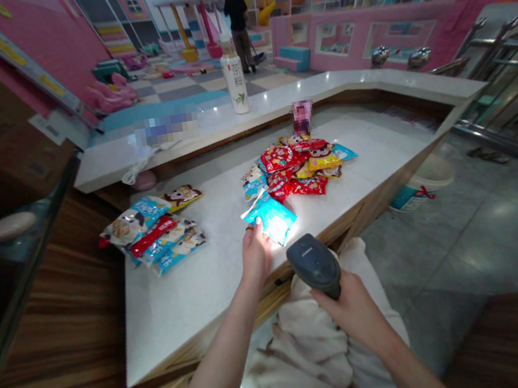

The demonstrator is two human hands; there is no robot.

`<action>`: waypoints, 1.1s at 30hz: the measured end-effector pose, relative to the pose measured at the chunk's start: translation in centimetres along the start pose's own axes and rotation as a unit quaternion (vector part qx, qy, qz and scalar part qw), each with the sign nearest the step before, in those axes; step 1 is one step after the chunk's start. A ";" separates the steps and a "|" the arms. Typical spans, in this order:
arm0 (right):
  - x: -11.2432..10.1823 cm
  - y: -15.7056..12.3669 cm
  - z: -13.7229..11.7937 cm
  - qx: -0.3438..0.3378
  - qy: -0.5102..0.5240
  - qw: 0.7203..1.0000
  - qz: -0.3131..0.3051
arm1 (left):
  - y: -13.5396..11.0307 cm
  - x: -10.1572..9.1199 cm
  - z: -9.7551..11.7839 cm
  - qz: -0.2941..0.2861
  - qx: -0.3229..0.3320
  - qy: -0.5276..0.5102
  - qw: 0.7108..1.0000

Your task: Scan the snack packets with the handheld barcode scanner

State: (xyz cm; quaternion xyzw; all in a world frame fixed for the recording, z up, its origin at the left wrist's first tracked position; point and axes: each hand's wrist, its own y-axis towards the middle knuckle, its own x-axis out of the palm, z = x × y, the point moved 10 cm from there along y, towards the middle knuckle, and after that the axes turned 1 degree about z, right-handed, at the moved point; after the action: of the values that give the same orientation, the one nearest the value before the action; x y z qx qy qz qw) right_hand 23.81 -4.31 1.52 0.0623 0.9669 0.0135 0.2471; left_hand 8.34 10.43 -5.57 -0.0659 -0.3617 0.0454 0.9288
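My left hand [255, 247] is closed on the near left edge of a blue snack bag [270, 218], thumb on top, just over the white counter [183, 304]. In my right hand [350, 304] is a dark grey barcode scanner [314, 262], gripped by its handle and pointed at that bag. Bright light from the scanner falls on the bag's lower part. Right behind it lies a heap of red, yellow and blue snack bags [294, 165]. Over on the left of the counter, several more snack bags [154, 233], mostly blue, lie piled together.
A raised ledge [321, 87] runs along the counter's back, bearing a white-labelled drink bottle [235, 83] and a blurred blue item [167, 128]. Below the right side stands a white bucket [427, 180]. Metal rails [491, 78] are at right. A person [238, 23] stands far off in the play area.
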 end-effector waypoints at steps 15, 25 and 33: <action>-0.5 -0.4 -0.6 -0.005 0.015 1.000 0.003 | -0.6 -1.0 2.1 0.032 0.033 -0.017 0.999; -0.7 -0.6 0.6 0.015 0.011 1.000 0.003 | 3.6 1.2 17.9 -0.006 0.393 0.632 0.668; -1.0 -0.5 0.5 0.010 0.012 1.000 0.011 | 9.2 -0.8 15.8 0.014 0.261 0.864 0.431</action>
State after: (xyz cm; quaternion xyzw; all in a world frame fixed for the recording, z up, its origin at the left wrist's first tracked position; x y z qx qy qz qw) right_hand 24.91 -4.98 1.53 0.0750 0.9691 0.0071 0.2349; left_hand -3.28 20.84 4.03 0.1702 0.6594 0.0699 0.7290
